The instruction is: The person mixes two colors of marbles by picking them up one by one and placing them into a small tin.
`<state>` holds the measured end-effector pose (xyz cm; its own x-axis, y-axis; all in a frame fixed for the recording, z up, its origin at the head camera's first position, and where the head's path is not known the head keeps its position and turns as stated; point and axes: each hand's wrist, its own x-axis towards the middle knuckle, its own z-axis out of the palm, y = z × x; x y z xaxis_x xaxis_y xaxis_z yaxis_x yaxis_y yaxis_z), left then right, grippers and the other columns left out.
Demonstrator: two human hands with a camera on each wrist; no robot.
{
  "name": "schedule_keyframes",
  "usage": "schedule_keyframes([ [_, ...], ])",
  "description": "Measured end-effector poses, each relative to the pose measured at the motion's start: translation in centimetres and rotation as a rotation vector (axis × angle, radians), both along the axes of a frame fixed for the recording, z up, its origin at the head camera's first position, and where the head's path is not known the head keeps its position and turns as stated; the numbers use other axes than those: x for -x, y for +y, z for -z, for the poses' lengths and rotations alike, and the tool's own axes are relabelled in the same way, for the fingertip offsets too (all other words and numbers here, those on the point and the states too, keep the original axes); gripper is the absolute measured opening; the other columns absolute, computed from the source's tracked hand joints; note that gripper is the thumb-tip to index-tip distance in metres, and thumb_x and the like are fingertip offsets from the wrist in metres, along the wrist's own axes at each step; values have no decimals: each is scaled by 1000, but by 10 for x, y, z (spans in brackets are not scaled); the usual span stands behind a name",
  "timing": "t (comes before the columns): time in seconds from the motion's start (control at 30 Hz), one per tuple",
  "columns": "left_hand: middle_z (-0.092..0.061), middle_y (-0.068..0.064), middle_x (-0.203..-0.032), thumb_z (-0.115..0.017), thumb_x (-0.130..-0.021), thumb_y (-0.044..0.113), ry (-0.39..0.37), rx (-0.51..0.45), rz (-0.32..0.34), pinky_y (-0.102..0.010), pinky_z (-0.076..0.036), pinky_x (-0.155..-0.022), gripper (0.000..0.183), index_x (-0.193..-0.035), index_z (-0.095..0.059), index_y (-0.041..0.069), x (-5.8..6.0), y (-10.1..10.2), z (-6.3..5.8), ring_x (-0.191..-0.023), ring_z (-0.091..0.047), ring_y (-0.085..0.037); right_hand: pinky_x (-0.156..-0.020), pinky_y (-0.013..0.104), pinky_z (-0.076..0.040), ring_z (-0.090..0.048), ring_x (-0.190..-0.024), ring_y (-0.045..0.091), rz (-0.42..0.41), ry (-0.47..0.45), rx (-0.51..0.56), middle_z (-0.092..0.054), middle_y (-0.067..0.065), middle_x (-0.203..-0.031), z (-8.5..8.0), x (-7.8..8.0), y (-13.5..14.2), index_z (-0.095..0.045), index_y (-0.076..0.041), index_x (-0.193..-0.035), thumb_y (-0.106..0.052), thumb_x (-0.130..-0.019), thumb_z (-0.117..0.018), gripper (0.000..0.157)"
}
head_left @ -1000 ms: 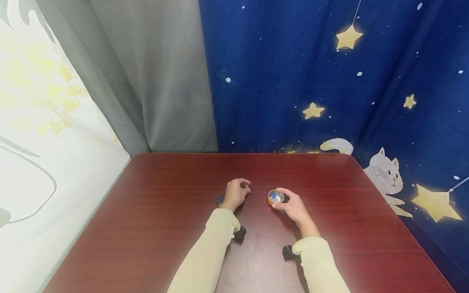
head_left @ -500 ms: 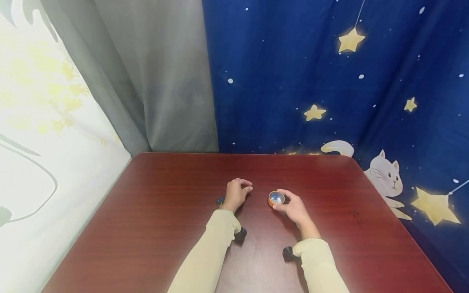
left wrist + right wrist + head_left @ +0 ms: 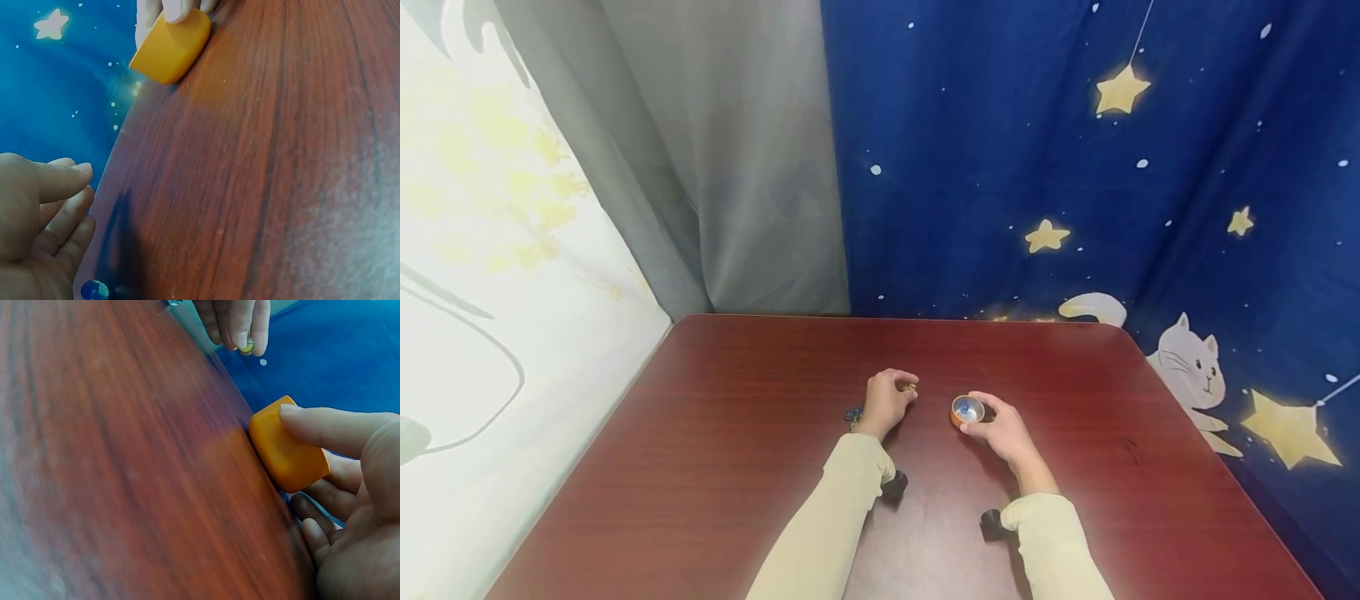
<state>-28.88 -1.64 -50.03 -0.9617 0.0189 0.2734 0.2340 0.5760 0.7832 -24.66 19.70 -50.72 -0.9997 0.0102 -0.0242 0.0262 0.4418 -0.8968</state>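
Observation:
My left hand [image 3: 885,403] pinches a small yellow-green glass marble [image 3: 247,346] between thumb and fingertips, above the table left of the cup. My right hand [image 3: 1003,427] grips a small round orange cup [image 3: 958,418], thumb on the near side and fingers around the far side. The cup stands upright on the table; its inside is silvery, and something blue [image 3: 965,407] lies at the bottom. Beside my left wrist several dark blue marbles [image 3: 853,414] lie on the table, partly hidden by that hand. One blue marble [image 3: 94,290] shows at the bottom of the left wrist view.
The reddish-brown wooden table [image 3: 737,367] stretches around both hands. A grey curtain [image 3: 760,167] and a blue star-patterned curtain [image 3: 947,167] hang behind its far edge. Black wrist cameras [image 3: 894,486] are strapped under both cuffs.
Both hands stay almost in place, and the cup remains in my right hand. The yellowish marble at my left fingertips, out of sight half a second ago, shows again. The head view tilts slightly.

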Motion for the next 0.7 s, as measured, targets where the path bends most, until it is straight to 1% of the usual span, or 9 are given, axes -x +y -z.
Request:
schedule_keyframes([
  [0.13,-69,0,-83,-76,-82,2,-22,-15,-2,-29,-51,-67,16,-97,-77,6,-2,1,-2,-72,-64,-12,-93,46,-43,-58,-108,31,-3,0,-3,-62,18,-121,1,0,-1,-57,-4,-132,-1,-75,-78,60],
  [0.27,-70,1,-83,-77,-82,5,5,-12,13,-30,-50,-70,16,-97,-77,8,-4,2,-3,-74,-64,-12,-95,46,-42,-58,-109,31,5,1,3,-63,18,-120,1,1,0,-57,-4,-132,-2,-75,-78,60],
  [0.47,-65,4,-83,-79,-81,10,22,25,20,-29,-48,-69,14,-95,-76,14,-6,5,-2,-75,-61,-11,-95,48,-41,-58,-110,32,-8,1,6,-62,18,-121,0,1,0,-56,-4,-133,-3,-76,-78,61],
  [0.53,-64,6,-81,-80,-81,12,8,35,20,-29,-47,-69,14,-94,-76,15,-6,6,-3,-75,-60,-11,-95,48,-41,-57,-111,32,-11,2,4,-62,19,-122,0,1,0,-56,-3,-133,-3,-76,-78,61],
  [0.7,-66,9,-79,-79,-82,16,-30,23,31,-30,-48,-70,13,-94,-75,16,-7,9,-5,-75,-60,-9,-96,48,-41,-57,-111,32,-11,9,12,-62,19,-123,2,2,1,-56,-2,-133,-2,-76,-78,61],
])
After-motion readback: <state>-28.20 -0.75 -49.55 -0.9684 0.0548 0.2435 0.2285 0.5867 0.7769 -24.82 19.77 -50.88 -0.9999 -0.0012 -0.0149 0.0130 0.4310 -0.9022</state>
